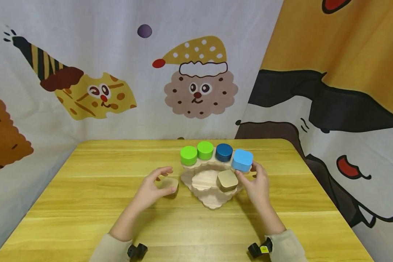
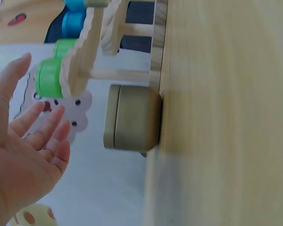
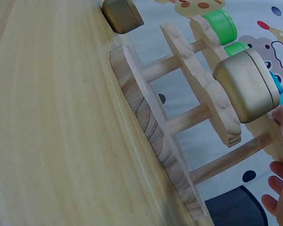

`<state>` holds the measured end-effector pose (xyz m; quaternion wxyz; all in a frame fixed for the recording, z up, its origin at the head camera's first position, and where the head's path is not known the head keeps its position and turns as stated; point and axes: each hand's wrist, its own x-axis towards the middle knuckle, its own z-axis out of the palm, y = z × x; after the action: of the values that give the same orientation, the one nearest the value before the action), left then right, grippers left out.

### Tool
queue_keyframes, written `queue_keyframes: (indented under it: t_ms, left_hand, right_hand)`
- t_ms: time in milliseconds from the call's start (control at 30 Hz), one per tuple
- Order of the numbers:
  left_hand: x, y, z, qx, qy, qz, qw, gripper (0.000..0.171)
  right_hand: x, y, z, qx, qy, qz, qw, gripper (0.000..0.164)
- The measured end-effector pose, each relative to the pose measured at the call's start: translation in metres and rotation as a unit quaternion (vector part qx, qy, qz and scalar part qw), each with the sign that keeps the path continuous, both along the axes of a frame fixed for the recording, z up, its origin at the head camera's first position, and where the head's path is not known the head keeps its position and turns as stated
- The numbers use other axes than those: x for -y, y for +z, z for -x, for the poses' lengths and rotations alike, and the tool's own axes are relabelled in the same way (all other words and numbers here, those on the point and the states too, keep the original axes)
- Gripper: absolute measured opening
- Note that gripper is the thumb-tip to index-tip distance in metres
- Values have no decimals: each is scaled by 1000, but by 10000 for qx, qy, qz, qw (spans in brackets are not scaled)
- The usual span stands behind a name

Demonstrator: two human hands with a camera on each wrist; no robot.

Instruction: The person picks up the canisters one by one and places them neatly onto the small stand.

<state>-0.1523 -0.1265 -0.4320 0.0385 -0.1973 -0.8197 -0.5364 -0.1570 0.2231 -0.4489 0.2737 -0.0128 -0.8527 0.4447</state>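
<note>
My left hand is beside a gold tin on the table, thumb and fingers spread. The left wrist view shows that hand apart from the gold tin, with its fingers relaxed. At the right end of the top shelf, my right hand pinches a light blue square tin by its near corner, thumb in front. A second gold tin sits on the middle shelf of a scalloped wooden tiered stand, just below the right thumb.
Two green round tins and a dark blue round tin line the top shelf. Dowels hold the shelves above the base. A cartoon-printed curtain hangs behind the wooden table.
</note>
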Motion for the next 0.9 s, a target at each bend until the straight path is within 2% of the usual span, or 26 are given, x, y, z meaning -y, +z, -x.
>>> queue_keyframes:
  t_ms: [200,467,500,567,700,733,900]
  left_hand:
    - [15,-16,10,27,-67,179,9998,65]
    - [24,-27,16,442,-175,396,9981,71]
    - [23,-22,14,532,-204,381,9976,71]
    - [24,-25,14,639,-257,396,9968,72]
    - [26,-31,16,839,-345,316,9954,72]
    - [28,-38,19,847,-362,312,9953,73]
    - [29,-43,20,1016,-447,207,9936,72]
  right_hand:
    - [0,0,-1,38,-3,19,10000,60]
    - [-1,-1,-1,12,-21,-18,10000,60]
    - [-1,-1,-1,11,-17,-17,10000,60]
    - [-1,0,-1,10,-13,-26,10000,60]
    - [-1,0,0,15,24,2,10000,60]
    - [-1,0,0,8,26,0,10000,60]
    - [0,0,0,-11,22,0,10000,60]
